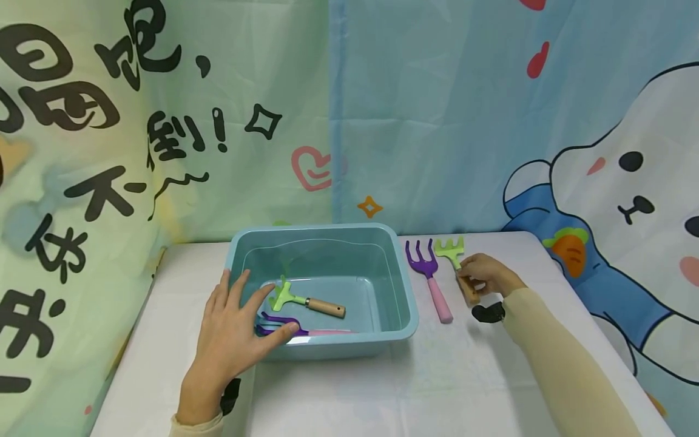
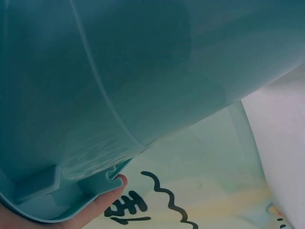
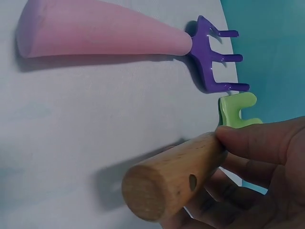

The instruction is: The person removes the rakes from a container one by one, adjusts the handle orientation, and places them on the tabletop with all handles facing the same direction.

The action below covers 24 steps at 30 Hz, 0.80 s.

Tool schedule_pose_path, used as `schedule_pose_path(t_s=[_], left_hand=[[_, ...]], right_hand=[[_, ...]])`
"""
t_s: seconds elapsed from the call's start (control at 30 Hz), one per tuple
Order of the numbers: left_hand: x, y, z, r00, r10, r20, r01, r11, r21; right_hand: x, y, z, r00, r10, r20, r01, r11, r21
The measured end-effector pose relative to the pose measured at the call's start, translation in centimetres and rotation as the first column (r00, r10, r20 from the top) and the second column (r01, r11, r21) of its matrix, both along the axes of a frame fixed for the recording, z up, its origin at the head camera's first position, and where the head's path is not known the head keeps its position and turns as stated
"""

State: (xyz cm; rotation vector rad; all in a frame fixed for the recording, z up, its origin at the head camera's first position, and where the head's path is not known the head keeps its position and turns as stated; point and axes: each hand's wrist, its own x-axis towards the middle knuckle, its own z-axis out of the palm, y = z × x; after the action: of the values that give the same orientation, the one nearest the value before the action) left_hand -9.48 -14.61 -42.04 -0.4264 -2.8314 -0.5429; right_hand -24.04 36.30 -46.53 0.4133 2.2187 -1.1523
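My right hand (image 1: 489,274) pinches the wooden handle of a small green garden rake (image 1: 468,290), right of the basin. In the right wrist view, the round end of the wooden handle (image 3: 145,192) points toward the camera, with thumb and fingers about its far part. My left hand (image 1: 232,337) rests at the front left corner of a blue plastic basin (image 1: 405,303), fingers spread and thumb along the front rim. The left wrist view shows a finger (image 2: 97,205) along the basin's rim. Inside the basin lie another green rake (image 1: 324,308) and a purple fork (image 1: 297,325) with a pink handle.
A second purple fork (image 1: 438,297) with a pink handle lies on the white table (image 1: 437,388) between the basin and my right hand. Behind the table hangs a printed cloth (image 1: 426,121) with a cartoon figure at right.
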Motion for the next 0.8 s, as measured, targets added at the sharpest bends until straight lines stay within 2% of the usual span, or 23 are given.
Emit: schedule_pose_path(t_s=[0.27, 0.53, 0.67, 0.8], left_hand=[[0.1, 0.0, 0.1, 1.000, -0.002, 0.006, 0.002, 1.000, 0.002], [0.0, 0.0, 0.0, 1.000, -0.001, 0.009, 0.001, 1.000, -0.002], [0.1, 0.0, 0.0, 1.000, -0.002, -0.001, 0.002, 1.000, 0.003], [0.1, 0.0, -0.1, 1.000, -0.002, -0.009, 0.002, 1.000, 0.006]], right_hand=[[-0.5, -0.4, -0.2, 0.999, 0.022, -0.050, -0.020, 0.999, 0.028], [-0.8, -1.0, 0.3, 0.996, 0.033, -0.086, -0.025, 0.995, 0.098], [-1.3, -1.6, 1.7, 0.989, 0.063, -0.136, -0.041, 0.986, 0.163], [-1.3, -2.7, 4.1, 0.967, 0.133, -0.216, -0.098, 0.981, 0.167]])
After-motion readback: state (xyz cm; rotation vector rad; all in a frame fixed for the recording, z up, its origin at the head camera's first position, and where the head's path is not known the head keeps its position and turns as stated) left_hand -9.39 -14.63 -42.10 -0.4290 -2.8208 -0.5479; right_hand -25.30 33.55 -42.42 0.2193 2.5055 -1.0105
